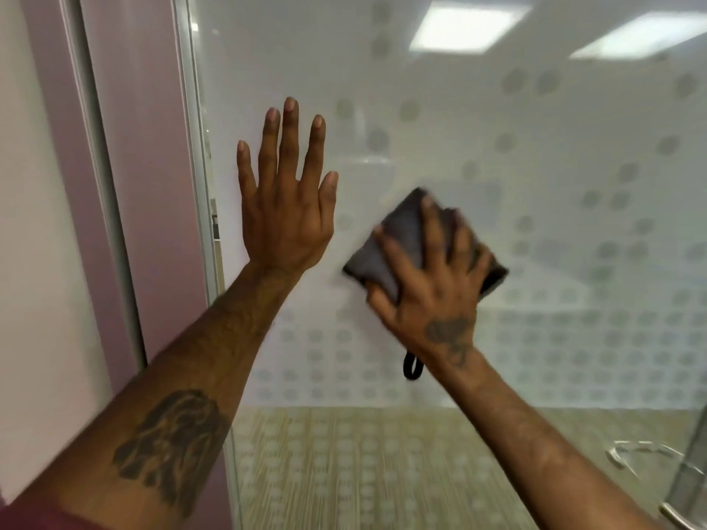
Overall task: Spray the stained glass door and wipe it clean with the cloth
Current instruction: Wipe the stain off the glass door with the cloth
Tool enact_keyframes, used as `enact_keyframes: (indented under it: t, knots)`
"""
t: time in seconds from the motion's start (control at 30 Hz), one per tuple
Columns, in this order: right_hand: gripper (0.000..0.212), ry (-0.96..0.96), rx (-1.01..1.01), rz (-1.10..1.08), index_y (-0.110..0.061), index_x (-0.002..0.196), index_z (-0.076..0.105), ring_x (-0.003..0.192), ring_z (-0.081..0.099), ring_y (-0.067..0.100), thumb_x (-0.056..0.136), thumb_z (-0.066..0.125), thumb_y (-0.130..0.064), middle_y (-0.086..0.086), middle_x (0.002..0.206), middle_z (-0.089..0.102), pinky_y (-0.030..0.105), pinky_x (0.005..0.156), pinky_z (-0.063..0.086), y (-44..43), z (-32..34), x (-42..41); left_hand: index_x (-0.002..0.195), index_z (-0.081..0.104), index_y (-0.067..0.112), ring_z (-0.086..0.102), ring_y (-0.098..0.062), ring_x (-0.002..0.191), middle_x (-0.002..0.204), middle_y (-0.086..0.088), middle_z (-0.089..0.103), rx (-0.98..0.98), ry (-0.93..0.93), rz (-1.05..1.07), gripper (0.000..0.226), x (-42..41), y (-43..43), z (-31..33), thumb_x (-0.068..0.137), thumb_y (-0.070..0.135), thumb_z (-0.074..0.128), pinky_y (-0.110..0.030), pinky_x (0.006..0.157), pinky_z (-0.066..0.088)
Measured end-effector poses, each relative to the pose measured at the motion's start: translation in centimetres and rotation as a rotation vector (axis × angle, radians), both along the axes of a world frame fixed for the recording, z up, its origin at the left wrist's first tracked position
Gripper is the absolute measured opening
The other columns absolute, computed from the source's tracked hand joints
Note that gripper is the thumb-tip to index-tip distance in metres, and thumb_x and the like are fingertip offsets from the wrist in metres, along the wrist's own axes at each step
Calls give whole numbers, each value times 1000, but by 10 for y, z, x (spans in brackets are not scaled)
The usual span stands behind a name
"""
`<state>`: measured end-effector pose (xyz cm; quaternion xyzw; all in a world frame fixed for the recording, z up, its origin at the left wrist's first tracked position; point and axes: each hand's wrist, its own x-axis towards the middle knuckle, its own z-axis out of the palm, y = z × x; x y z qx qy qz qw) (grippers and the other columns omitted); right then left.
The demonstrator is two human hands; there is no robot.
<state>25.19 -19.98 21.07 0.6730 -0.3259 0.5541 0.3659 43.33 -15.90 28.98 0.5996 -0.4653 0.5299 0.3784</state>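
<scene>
While the spraying step cannot be checked from this view, since no spray bottle is in sight, the wiping step looks to be under way on the glass door (440, 109). The left hand (285, 208) lies flat against the pane near its metal frame (191, 147), fingers spread wide and holding nothing, seemingly to brace the door. The right hand (432, 277) presses a folded grey cloth (401, 239) against the glass just beside the left hand, fingers splayed over the fabric and the thumb hooked around its lower edge; the blur around hand and cloth suggests a rubbing stroke. A small black loop (412, 365) hangs below the right wrist, though what it belongs to is unclear. The pane carries a printed pattern of frosted dots (516, 80), sparse above and dense lower down, and ceiling lights (465, 26) reflect in it. No distinct stain or wet film can be made out, so I cannot tell how much dirt remains. My judgement is that the task is somewhere in its wiping half, with the upper and far right areas of the pane probably yet to be covered.
</scene>
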Motion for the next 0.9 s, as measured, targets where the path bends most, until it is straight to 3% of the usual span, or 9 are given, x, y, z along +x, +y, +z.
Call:
enact_keyframes:
  t: [0.13, 0.2, 0.27, 0.4, 0.47, 0.7, 0.9]
  knots:
    - [60, 408, -75, 25, -36, 140, 53, 143, 33, 47, 88, 52, -64, 11, 156, 38, 65, 103, 33, -9, -61, -31, 161, 16, 21, 12, -29, 156, 168, -11, 15, 13, 2, -2, 61, 0, 1, 1, 107, 49, 16, -57, 124, 12]
    - [59, 468, -101, 3, -36, 140, 54, 141, 37, 47, 88, 51, -64, 11, 154, 41, 65, 101, 35, -18, -67, -54, 161, 15, 22, 11, -29, 156, 168, -10, 14, 15, 6, 5, 61, 0, 1, 2, 107, 50, 15, -57, 124, 12]
    - [59, 339, -67, -55, -36, 138, 56, 140, 39, 48, 87, 51, -64, 15, 154, 41, 63, 98, 36, -23, -52, -60, 161, 14, 22, 11, -29, 156, 169, -10, 14, 10, 8, 14, 60, -1, 1, 1, 107, 49, 15, -57, 124, 13]
    - [60, -161, 135, -76, -36, 140, 53, 143, 32, 47, 84, 55, -56, 16, 159, 33, 61, 102, 31, -7, 9, -17, 161, 15, 21, 12, -30, 156, 168, -11, 14, 8, 4, 10, 61, -1, 1, 1, 107, 49, 13, -57, 124, 12]
    - [63, -196, 164, -39, -37, 143, 49, 145, 28, 45, 84, 54, -57, 15, 161, 29, 61, 105, 28, 4, 22, 9, 161, 16, 20, 12, -30, 156, 168, -12, 15, 7, 0, 5, 62, -1, 1, 1, 106, 49, 12, -57, 124, 12]
    - [55, 113, 30, 100, -33, 135, 59, 144, 33, 45, 85, 55, -57, 11, 156, 38, 65, 106, 27, 25, -49, 49, 160, 16, 20, 13, -31, 155, 168, -13, 16, 23, -11, 28, 60, -3, 2, 2, 107, 48, 15, -58, 124, 12]
    - [52, 428, -13, 89, -35, 136, 57, 146, 30, 41, 90, 52, -57, 5, 158, 38, 62, 111, 25, 8, -112, 10, 160, 15, 20, 12, -31, 156, 168, -13, 16, 12, -18, 3, 59, -2, 4, 2, 108, 48, 14, -58, 124, 11]
